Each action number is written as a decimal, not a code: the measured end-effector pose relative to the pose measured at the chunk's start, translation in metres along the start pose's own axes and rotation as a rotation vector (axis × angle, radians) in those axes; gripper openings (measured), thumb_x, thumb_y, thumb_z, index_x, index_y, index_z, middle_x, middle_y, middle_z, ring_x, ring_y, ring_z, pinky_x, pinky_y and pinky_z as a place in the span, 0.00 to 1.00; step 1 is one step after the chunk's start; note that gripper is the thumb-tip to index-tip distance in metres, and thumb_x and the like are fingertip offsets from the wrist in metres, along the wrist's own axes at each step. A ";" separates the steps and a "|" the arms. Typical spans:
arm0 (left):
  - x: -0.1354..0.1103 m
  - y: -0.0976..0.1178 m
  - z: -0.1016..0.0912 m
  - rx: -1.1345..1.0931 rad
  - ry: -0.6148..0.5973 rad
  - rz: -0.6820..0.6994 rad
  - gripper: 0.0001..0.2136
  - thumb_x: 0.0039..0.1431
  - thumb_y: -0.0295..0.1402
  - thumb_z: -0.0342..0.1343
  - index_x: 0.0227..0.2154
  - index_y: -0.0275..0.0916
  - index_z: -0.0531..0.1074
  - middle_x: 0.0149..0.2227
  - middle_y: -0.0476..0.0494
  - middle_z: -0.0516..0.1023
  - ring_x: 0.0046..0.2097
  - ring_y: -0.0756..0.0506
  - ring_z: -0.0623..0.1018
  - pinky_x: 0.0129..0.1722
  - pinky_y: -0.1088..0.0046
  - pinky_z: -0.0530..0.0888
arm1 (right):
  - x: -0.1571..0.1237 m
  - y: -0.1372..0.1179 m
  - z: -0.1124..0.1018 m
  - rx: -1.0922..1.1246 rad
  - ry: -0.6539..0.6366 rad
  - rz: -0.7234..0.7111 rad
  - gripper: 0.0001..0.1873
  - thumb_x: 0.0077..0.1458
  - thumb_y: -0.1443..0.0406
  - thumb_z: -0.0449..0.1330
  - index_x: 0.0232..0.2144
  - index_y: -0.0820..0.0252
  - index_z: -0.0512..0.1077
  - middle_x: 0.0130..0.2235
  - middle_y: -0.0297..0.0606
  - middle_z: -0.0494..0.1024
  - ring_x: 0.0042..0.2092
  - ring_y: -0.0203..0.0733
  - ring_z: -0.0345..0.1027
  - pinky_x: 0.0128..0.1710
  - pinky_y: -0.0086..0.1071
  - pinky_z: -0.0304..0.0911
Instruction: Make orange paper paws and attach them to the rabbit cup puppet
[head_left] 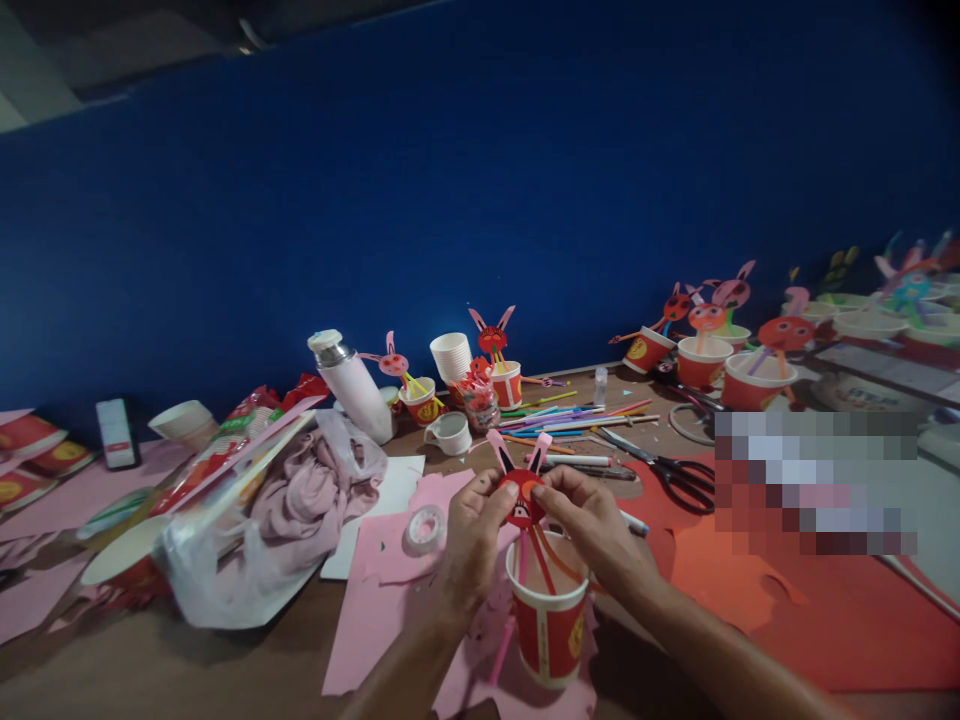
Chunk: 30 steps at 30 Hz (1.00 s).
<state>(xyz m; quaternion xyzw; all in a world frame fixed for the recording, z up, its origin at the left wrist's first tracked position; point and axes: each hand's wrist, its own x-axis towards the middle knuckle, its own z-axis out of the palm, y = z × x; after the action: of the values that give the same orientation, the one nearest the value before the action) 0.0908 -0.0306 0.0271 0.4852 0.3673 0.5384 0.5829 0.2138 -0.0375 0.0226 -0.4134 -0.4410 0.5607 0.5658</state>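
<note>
A red paper rabbit face (523,510) with pink ears and drawn features is pinched between my two hands. My left hand (476,525) grips its left edge, thumb on the front. On the other edge, the thumb and fingers of my right hand (589,515) press together. Coloured strips or straws run from below the face into a red paper cup (551,620) with a white rim. The cup stands upright on pink paper (367,620), and a pink straw sticks out at its left side. Near my left hand lies a roll of clear tape (426,528).
Black-handled scissors (679,478) and orange-red paper (810,620) lie to the right. Behind are loose straws (577,420), a mug (448,433), a thermos (352,385) and stacked cups (450,357). A plastic bag (217,575) with cloth sits left. Finished-looking rabbit cups (705,362) stand back right.
</note>
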 end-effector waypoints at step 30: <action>-0.004 -0.001 -0.016 0.117 0.177 -0.178 0.10 0.46 0.37 0.58 0.24 0.35 0.67 0.22 0.50 0.72 0.24 0.54 0.70 0.23 0.81 0.64 | -0.002 0.001 -0.002 0.094 -0.002 0.017 0.16 0.47 0.52 0.59 0.24 0.59 0.65 0.23 0.30 0.69 0.25 0.34 0.61 0.28 0.28 0.60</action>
<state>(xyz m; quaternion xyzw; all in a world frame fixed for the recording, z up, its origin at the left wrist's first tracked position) 0.0748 -0.0313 0.0218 0.4346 0.4898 0.5030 0.5641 0.2159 -0.0396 0.0211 -0.3897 -0.4109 0.5861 0.5795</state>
